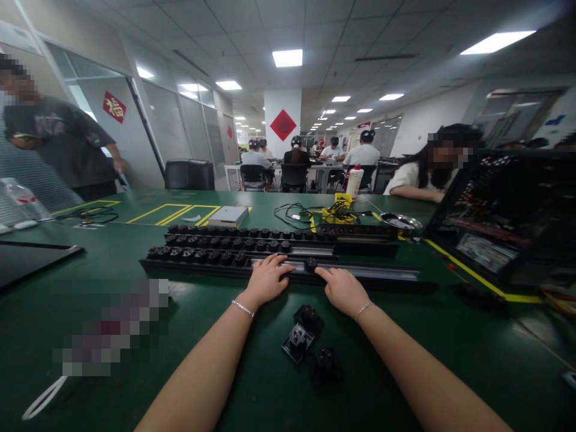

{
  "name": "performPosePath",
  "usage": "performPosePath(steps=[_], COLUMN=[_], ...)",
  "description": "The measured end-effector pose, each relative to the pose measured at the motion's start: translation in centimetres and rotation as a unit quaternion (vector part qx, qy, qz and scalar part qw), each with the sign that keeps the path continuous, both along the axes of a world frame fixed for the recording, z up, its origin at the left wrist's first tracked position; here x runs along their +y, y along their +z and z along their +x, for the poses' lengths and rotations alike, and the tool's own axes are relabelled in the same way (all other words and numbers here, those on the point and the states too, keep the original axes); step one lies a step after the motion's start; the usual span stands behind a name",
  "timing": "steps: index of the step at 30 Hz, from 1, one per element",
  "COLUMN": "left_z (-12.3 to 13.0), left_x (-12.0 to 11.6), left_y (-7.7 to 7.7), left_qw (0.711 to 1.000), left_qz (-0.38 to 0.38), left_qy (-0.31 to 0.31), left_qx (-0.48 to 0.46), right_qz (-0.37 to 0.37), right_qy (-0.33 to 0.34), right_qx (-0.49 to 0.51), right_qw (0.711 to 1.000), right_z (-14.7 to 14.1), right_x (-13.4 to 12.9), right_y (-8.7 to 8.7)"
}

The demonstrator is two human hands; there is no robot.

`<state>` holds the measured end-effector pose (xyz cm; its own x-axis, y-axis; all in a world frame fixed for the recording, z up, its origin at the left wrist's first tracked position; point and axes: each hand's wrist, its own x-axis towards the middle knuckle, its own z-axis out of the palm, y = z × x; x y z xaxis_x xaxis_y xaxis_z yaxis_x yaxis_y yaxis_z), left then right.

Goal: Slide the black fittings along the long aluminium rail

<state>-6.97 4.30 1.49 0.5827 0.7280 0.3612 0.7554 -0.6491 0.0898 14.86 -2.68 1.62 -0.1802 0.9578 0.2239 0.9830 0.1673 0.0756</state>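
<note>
My left hand point(269, 278) lies on the front black rail point(382, 275), its fingers spread over the metal strip and holding nothing. At the rail's left part sits a row of black round modules point(198, 255). A single black module point(311, 263) stands on the rail between my hands. My right hand point(344, 291) has its index finger stretched out to the right side of that module; its other fingers are curled. Nearer to me on the green table lie a black part point(308, 316), a part with a clear base point(297, 341) and another black part point(326, 363).
Behind the front rail lie further loaded rails point(270, 245). Farther back are a white box point(228, 216), black cables point(292, 214), yellow holders point(339, 210) and a metal dish point(400, 222). A black frame point(490, 222) stands right. People are at left, right and back.
</note>
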Motion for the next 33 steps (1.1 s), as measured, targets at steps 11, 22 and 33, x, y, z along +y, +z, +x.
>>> performPosePath(steps=[11, 22, 33], left_z=[0.1, 0.0, 0.0], left_x=[-0.2, -0.1, 0.0], left_y=[0.4, 0.3, 0.1], left_qw=[1.0, 1.0, 1.0], left_qz=[-0.001, -0.004, -0.001], left_qy=[0.003, 0.003, 0.001], left_qx=[0.002, 0.001, 0.001], right_qz=[-0.011, 0.003, 0.007], right_qy=[0.003, -0.008, 0.0], right_qx=[0.006, 0.01, 0.008], right_qw=[1.0, 1.0, 1.0], right_z=[0.3, 0.6, 1.3], right_x=[-0.1, -0.4, -0.5], right_y=[0.5, 0.5, 0.6])
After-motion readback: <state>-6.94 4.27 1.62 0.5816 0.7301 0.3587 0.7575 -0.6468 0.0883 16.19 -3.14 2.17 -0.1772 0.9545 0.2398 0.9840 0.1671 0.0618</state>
